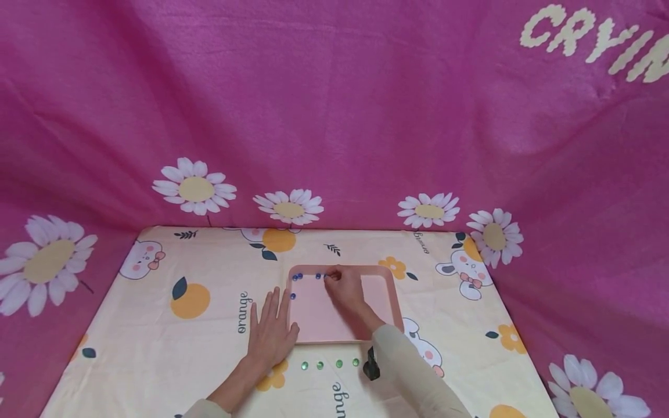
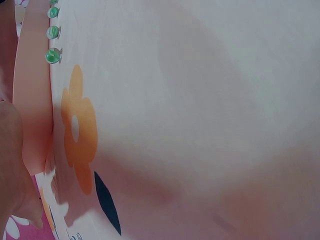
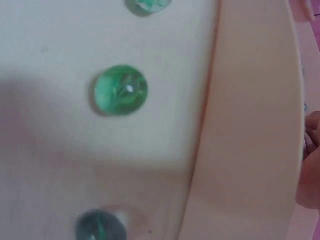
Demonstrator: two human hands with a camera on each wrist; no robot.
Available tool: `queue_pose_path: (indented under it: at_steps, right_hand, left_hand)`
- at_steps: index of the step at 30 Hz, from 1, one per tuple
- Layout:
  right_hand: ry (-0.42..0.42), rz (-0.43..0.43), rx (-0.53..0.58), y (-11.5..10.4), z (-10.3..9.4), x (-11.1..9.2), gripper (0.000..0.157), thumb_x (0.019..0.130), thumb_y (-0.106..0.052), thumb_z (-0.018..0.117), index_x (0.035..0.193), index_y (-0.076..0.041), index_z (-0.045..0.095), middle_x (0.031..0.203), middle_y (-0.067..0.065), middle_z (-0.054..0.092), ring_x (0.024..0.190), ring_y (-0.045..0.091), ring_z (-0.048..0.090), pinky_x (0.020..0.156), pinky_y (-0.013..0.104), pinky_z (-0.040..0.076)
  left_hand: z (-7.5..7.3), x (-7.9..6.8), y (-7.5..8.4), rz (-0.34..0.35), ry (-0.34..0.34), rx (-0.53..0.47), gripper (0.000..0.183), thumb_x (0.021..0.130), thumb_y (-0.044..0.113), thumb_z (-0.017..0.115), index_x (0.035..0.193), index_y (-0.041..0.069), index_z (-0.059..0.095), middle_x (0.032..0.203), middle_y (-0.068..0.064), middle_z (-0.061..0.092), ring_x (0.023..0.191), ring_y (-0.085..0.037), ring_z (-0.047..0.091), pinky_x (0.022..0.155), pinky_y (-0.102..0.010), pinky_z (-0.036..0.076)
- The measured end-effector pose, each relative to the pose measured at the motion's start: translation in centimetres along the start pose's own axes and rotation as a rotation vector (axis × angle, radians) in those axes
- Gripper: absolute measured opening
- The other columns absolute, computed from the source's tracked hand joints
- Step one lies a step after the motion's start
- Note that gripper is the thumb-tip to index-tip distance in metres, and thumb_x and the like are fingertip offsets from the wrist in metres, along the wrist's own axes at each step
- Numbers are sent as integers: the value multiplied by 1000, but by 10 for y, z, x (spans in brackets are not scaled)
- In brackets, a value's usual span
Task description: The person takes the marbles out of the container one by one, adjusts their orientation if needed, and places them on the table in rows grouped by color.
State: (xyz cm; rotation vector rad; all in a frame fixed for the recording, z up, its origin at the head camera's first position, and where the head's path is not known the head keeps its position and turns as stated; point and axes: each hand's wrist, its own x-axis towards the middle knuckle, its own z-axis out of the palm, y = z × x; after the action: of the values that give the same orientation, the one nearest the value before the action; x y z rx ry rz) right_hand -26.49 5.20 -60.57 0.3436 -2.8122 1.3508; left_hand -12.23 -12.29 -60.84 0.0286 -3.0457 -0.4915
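Note:
A shallow pink tray (image 1: 324,325) lies on the cloth in the head view. My right hand (image 1: 346,287) reaches over its far side, with thumb and fingers curled together to pinch a blue marble (image 1: 326,276) by the far wall. Another blue marble (image 1: 317,276) sits just left of those fingers. Two more lie close together in the far left corner, and a single blue marble (image 1: 292,296) is at the left wall. My left hand (image 1: 272,335), fingers spread, rests flat along the tray's left edge and touches it.
Several green marbles (image 1: 339,363) form a row in front of the tray's near wall; a green marble (image 3: 121,90) shows large in the right wrist view. A patterned cloth (image 1: 157,354) covers the table, and a magenta curtain (image 1: 334,116) hangs behind it.

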Motion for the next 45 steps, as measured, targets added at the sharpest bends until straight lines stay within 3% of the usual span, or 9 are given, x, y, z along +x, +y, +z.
queue_pose_path:
  at_steps: [4, 12, 18, 27, 32, 45]
  right_hand:
    - [-39, 25, 72, 3, -6, -1, 5, 86, -6, 71, 91, -4, 73, 80, 1, 69, 73, 12, 60, 69, 27, 54]
    - [-84, -27, 69, 2, -20, -9, 7, 84, -3, 73, 90, -3, 71, 80, 3, 67, 72, 13, 59, 65, 25, 54]
    - [-123, -6, 111, -9, -33, -22, 8, 87, -3, 71, 94, -7, 71, 85, 1, 67, 77, 14, 61, 69, 25, 56]
    - [-206, -36, 171, -26, -51, -61, 15, 92, -5, 69, 107, -4, 73, 93, -2, 71, 86, 14, 64, 82, 27, 56]
    - [-257, -33, 196, -34, -56, -85, 16, 93, -8, 70, 108, -6, 74, 97, -6, 72, 87, 14, 64, 83, 24, 55]
    - [-369, -102, 224, -42, -42, -146, 12, 89, -4, 71, 100, -9, 76, 87, -11, 69, 79, 6, 63, 74, 22, 57]
  left_hand:
    - [1, 0, 1, -2, -6, 15, 80, 95, 42, 56, 159, 9, 23, 163, -16, 20, 150, -34, 16, 119, -59, 3]
    - [1, 0, 2, 11, 8, 13, 80, 95, 41, 57, 159, 9, 24, 163, -16, 21, 150, -34, 17, 119, -59, 3]
    - [2, 0, 3, 12, 8, 18, 80, 95, 41, 57, 159, 9, 24, 163, -17, 21, 149, -35, 17, 119, -60, 4]
    - [-1, 1, 4, 6, 0, 17, 79, 95, 41, 57, 159, 8, 24, 163, -17, 20, 150, -35, 16, 119, -59, 4]
    - [-1, 1, 2, 11, 3, 23, 79, 95, 42, 57, 159, 8, 24, 163, -17, 21, 149, -35, 17, 119, -60, 5]
    - [0, 1, 0, 0, -14, 56, 80, 95, 43, 55, 160, 9, 21, 164, -16, 19, 150, -34, 15, 119, -59, 3]
